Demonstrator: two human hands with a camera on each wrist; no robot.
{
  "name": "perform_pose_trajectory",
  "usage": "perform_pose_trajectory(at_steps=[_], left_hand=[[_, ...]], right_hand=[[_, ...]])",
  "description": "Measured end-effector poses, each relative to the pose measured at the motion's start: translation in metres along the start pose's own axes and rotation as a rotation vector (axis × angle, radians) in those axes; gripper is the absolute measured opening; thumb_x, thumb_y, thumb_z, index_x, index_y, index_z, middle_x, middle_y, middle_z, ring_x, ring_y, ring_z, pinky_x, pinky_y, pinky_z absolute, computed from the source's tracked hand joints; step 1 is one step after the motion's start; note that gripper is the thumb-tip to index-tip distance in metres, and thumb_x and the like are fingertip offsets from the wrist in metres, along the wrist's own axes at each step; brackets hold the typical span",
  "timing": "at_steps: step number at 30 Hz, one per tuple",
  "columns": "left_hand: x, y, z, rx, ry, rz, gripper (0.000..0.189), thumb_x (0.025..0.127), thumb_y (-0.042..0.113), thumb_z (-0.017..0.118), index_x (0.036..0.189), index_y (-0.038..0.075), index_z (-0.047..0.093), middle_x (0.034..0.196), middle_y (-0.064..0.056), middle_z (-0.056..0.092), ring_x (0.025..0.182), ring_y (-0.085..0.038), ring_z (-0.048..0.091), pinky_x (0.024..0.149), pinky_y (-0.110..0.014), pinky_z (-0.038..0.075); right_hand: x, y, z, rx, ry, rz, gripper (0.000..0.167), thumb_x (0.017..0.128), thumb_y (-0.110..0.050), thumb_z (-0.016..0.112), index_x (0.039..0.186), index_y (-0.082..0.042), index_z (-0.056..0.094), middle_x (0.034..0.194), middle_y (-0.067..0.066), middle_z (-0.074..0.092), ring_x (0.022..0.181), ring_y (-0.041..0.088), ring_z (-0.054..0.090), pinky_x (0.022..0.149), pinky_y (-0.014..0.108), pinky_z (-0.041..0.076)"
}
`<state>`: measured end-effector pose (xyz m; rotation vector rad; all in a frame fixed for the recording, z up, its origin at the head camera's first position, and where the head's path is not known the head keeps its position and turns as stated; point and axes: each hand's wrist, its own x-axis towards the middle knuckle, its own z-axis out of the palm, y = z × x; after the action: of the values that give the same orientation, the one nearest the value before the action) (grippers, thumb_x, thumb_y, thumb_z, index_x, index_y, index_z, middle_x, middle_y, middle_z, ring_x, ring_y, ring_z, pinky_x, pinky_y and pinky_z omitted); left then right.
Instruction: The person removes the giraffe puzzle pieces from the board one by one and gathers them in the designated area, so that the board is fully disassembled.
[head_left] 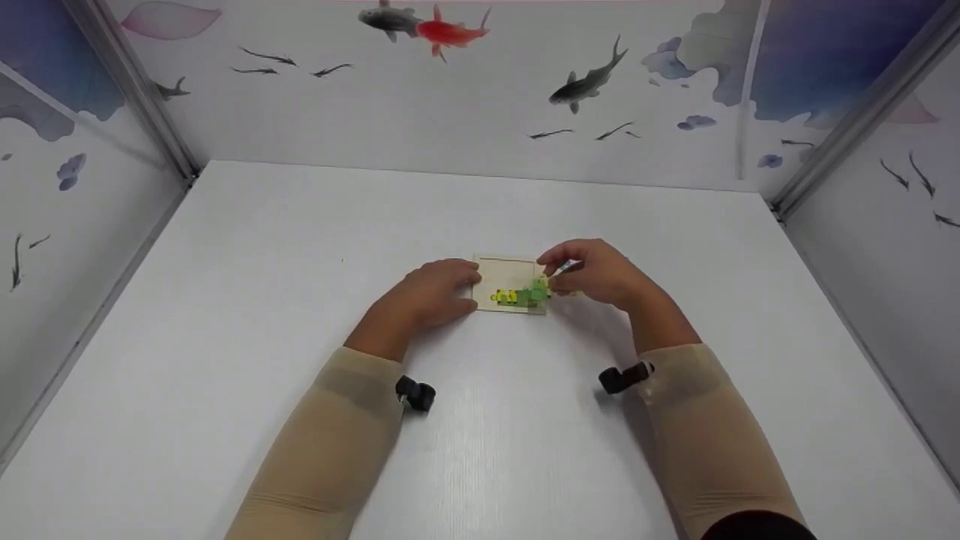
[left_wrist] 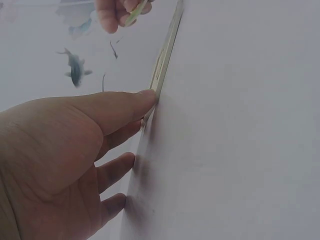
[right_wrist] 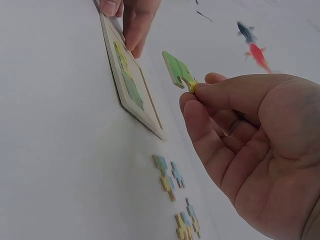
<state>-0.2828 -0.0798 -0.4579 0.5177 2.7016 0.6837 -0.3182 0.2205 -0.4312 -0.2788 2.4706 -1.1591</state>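
Observation:
A shallow wooden puzzle board (head_left: 504,271) lies flat on the white table, with a strip of joined yellow and green jigsaw pieces (right_wrist: 128,80) along its near side. My left hand (head_left: 439,292) touches the board's left edge with thumb and fingertips, the other fingers resting on the table. Over the board's right end, my right hand (head_left: 596,276) pinches a green jigsaw piece (right_wrist: 176,69) between thumb and index finger. In the right wrist view that piece is raised and tilted, its notched edge showing and a yellow bit at the fingertips.
Several loose blue and yellow jigsaw pieces (right_wrist: 167,180) lie on the table right of the board, mostly hidden under my right hand in the head view. White panels printed with fish (head_left: 592,79) enclose the table (head_left: 487,435) at the back and sides.

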Motion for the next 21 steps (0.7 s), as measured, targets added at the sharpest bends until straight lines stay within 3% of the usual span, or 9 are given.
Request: perform_pose_trajectory(at_steps=[13,21], left_hand=[[-0.002,0.001,-0.002,-0.022,0.003,-0.011,0.056,0.106,0.032,0.064,0.159,0.021,0.053,0.173,0.006,0.040,0.166,-0.022,0.029,0.137,-0.047,0.023],[-0.001,0.000,0.001,-0.020,0.013,-0.013,0.054,0.106,0.032,0.063,0.158,0.022,0.054,0.172,0.007,0.041,0.165,-0.022,0.030,0.137,-0.046,0.023]], right_hand=[[-0.021,0.030,-0.021,-0.046,-0.034,0.095,0.033,0.097,-0.009,0.075,0.126,-0.024,0.076,0.124,0.006,0.069,0.113,0.025,0.068,0.091,0.028,0.061],[-0.021,0.034,-0.018,-0.083,-0.083,0.078,0.033,0.095,-0.008,0.075,0.124,-0.023,0.077,0.119,0.005,0.073,0.112,0.025,0.064,0.087,0.029,0.059]])
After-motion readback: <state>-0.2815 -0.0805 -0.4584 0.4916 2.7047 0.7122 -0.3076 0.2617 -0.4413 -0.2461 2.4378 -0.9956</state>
